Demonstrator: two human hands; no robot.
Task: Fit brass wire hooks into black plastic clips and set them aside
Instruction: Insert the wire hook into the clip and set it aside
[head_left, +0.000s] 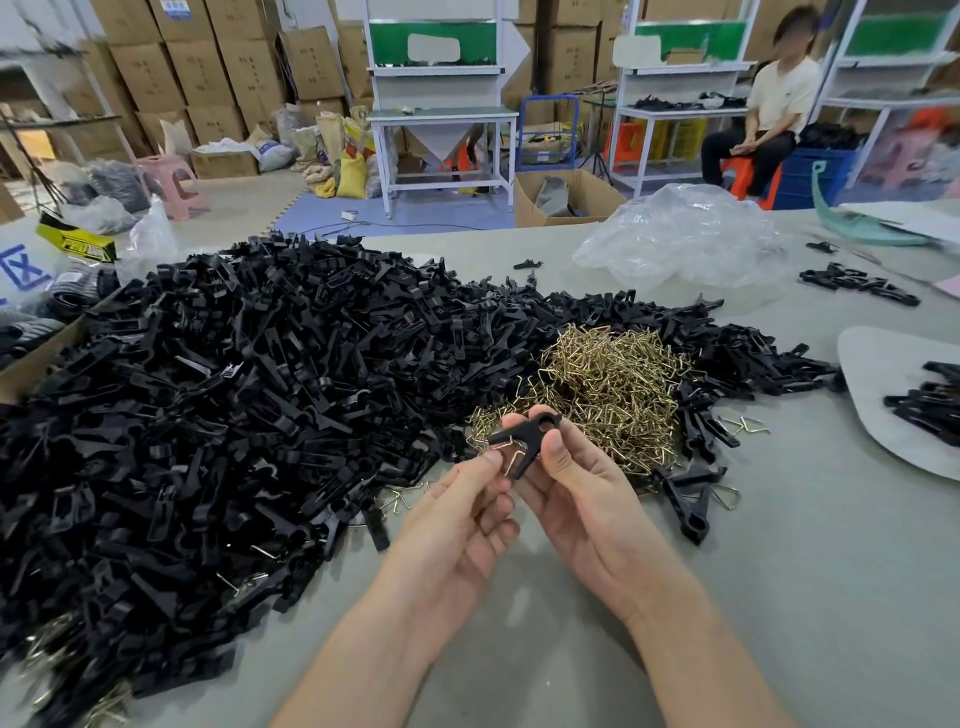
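Spanning the whole view, the grey table (779, 571) carries all stock noted below. Largest item: a loose pile of black plastic clips (208, 389), running from 9 o'clock round to 12 o'clock of my hands, with scattered brass pieces showing among them. A crumpled clear plastic bag (685, 239) lies far out at 1 o'clock. Nearer, also at 1 o'clock, sits a heap of brass wire hooks (608, 395), touching the black pile. At 3 o'clock a pale sheet (878, 364) holds a small group of black clips (930, 405), well apart from the main pile.

My left hand (457, 525) is raised palm up, thumb and forefinger pinching at the brass hook (511, 460). My right hand (582, 493) grips one clip (524, 431), thumb pressed on its face, fingers behind. This clip is held above the table, between both hands, at the near edge of the brass heap. The hook sits at the clip's lower end; whether it is fully seated I cannot tell.
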